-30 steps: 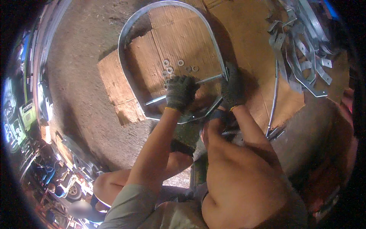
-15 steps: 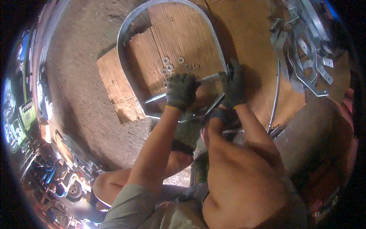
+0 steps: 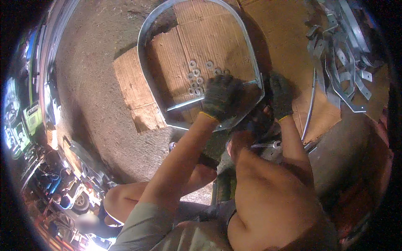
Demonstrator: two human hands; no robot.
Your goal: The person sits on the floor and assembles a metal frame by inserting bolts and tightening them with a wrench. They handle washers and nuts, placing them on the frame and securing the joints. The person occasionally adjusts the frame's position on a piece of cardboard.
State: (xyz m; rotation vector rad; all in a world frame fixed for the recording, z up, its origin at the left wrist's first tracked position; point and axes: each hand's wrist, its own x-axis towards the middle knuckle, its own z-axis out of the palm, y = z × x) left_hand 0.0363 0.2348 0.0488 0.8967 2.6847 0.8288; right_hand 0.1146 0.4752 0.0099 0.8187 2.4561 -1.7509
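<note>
A bent metal strip forms an arch-shaped frame [image 3: 144, 62] lying on cardboard, with a metal rod [image 3: 184, 103] across its lower part. My left hand [image 3: 222, 98], in a dark knit glove, is closed over the rod right of its middle. My right hand [image 3: 281, 97], gloved alike, is just outside the frame's right side, near where the rod's end meets the strip. Its fingers are dark and partly hidden, so I cannot tell what they hold. Several flat washers [image 3: 197, 72] lie inside the frame, left of and above my left hand.
The cardboard sheet [image 3: 125, 83] lies on a rough floor [image 3: 92, 88]. Bent metal brackets [image 3: 341, 62] are heaped at the far right, with a thin rod [image 3: 310, 104] nearby. A wrench [image 3: 266, 145] lies beside my right forearm. Another person [image 3: 96, 226] is at the lower left.
My left hand has slid right along the rod. My right hand has come off the frame's right side to just outside it, and the rod's end there now shows. The view has shifted slightly.
</note>
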